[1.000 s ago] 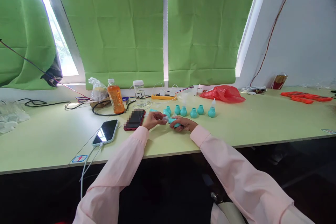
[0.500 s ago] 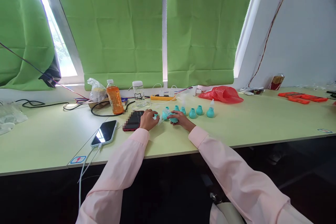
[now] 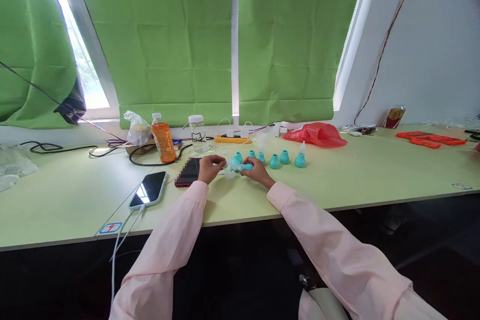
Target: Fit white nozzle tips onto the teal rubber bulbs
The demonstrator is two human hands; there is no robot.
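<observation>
Since the earlier frame, the left grip has been drawn slightly leftward, and the held teal bulb has been turned so that its clear tip is pointed left. That bulb is held above the desk by the right grip, closed around its rounded end, which is partly covered by the fingers. The left grip's thumb and forefinger are brought together, but whether anything is pinched there cannot be told. Between the hands, clear pieces can be seen; their shape and number are blurred. Just behind, loose teal bulbs are overlapped in view, so their edges are hard to separate. Farther right, a tipped bulb is stood upright. The red-edged phone is partly hidden by the left hand, and its left side is pixelated.
</observation>
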